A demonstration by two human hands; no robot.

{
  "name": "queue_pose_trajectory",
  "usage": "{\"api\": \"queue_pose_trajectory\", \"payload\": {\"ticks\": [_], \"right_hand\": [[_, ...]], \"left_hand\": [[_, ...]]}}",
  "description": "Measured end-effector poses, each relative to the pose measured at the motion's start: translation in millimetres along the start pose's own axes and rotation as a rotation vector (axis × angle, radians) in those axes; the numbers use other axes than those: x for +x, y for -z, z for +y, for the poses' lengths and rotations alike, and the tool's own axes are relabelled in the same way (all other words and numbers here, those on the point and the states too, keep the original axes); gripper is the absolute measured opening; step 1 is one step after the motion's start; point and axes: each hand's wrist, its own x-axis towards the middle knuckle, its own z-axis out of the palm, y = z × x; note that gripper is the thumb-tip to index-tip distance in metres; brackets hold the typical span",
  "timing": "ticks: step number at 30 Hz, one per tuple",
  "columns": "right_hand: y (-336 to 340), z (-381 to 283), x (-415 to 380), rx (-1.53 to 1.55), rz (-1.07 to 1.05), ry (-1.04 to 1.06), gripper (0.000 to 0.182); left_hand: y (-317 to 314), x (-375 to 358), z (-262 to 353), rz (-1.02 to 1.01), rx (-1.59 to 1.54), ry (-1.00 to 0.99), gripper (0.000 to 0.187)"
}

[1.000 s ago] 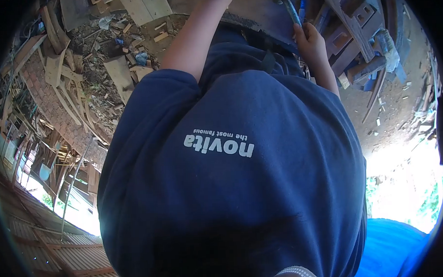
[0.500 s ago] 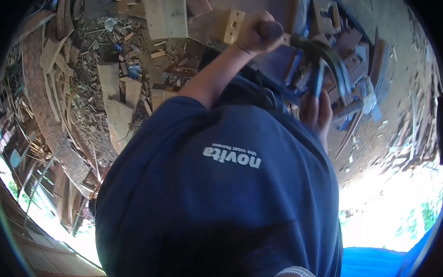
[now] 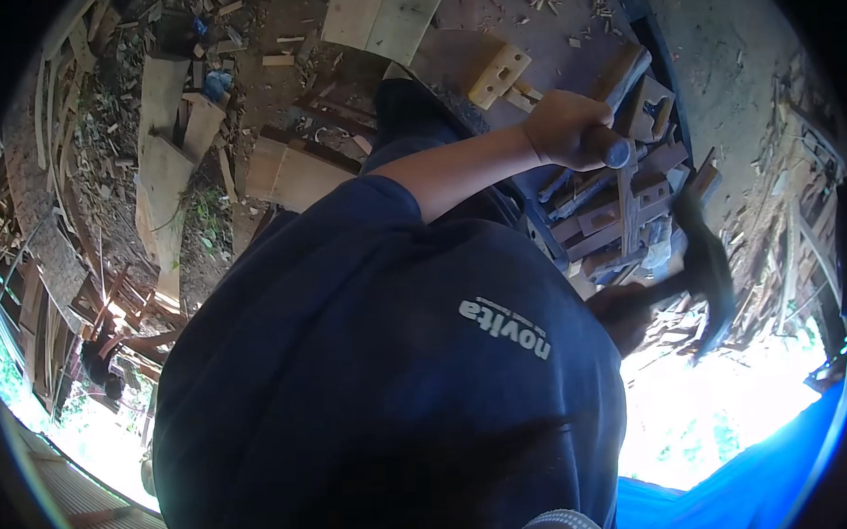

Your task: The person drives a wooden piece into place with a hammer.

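Note:
My left hand is closed round a brown wooden handle whose round butt faces me. It looks like a chisel; its blade is hidden. Beyond this hand lies a pale yellowish wooden block with holes cut through it. My right hand, dim and partly behind my shirt, grips a hammer out to the right. The hammer's dark head is smeared by motion and stands apart from the chisel. Between my hands lie several reddish-brown wood pieces, some with rectangular slots.
A slotted light block lies beyond the pile. Wide planks are at the top, and more boards lie among shavings on the left. Scrap strips heap on the right. Blue sheeting shows at lower right.
The hammer has swung away from the left hand, back toward my right side and closer to my body. My view has turned, and the left hand appears further right, still gripping the handle.

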Motion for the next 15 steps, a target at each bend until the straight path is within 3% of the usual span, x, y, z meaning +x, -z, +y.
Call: {"api": "queue_pose_trajectory", "payload": {"ticks": [13, 15], "right_hand": [[66, -59, -2, 1.245, -0.039, -0.512, 0.046], [48, -76, -7, 1.355, 0.153, -0.392, 0.045]], "left_hand": [[3, -2, -5, -0.064, -0.044, -0.096, 0.032], [4, -3, -4, -0.067, -0.051, -0.106, 0.032]]}}
